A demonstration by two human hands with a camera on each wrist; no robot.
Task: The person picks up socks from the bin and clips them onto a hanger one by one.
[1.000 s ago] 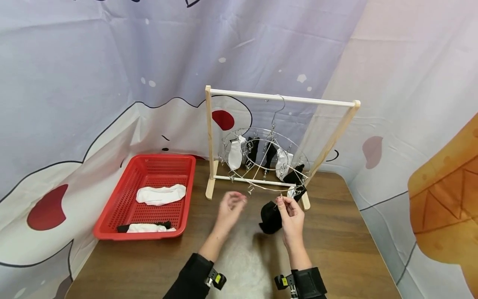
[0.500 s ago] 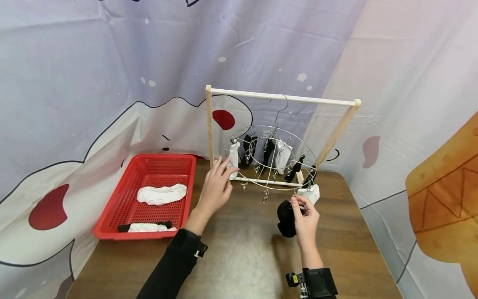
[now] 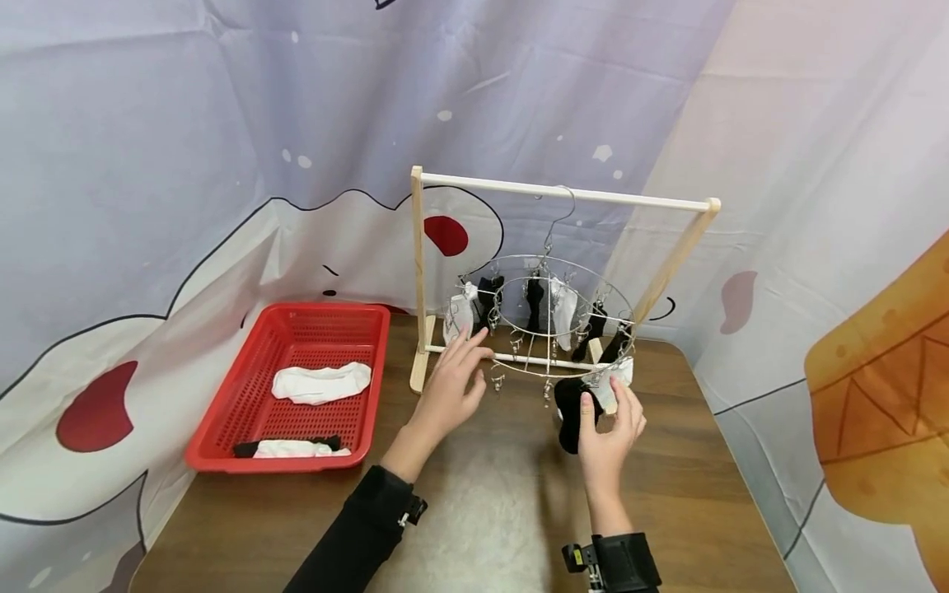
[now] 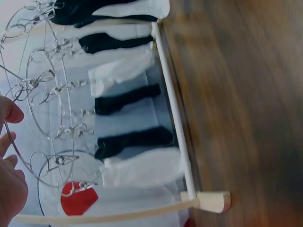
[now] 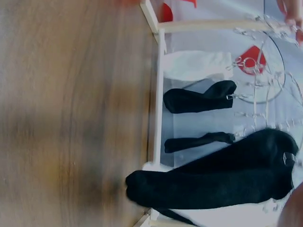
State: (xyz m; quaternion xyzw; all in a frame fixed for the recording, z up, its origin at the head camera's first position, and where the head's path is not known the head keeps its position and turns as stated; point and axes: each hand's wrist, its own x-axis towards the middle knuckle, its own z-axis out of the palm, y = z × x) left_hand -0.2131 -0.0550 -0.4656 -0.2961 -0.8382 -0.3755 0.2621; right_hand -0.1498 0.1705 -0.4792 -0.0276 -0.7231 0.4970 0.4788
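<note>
A round wire clip hanger (image 3: 549,239) hangs from the stand's top bar, with black socks and white socks clipped around it. At its front right hangs a black sock (image 3: 571,412), folded over and held by a metal clip (image 5: 289,158). My right hand (image 3: 610,428) is right beside this sock, thumb and fingers spread apart. A white sock (image 3: 623,371) hangs just behind those fingers. My left hand (image 3: 448,383) is at the hanger's front left with loosely extended fingers, close to the wire ring. Near it hangs another white sock (image 3: 460,317).
The wooden stand's white top rail (image 3: 630,198) spans above the hanger. To the left on the table is a red basket (image 3: 285,468) with a white sock (image 3: 320,383) and a black-and-white bundle (image 3: 292,449) in it. A printed curtain stands behind.
My left hand has moved up to the hanger's left side, and the hanger has turned a little. My right hand has shifted right and its pinching fingers have spread, the black sock staying clipped.
</note>
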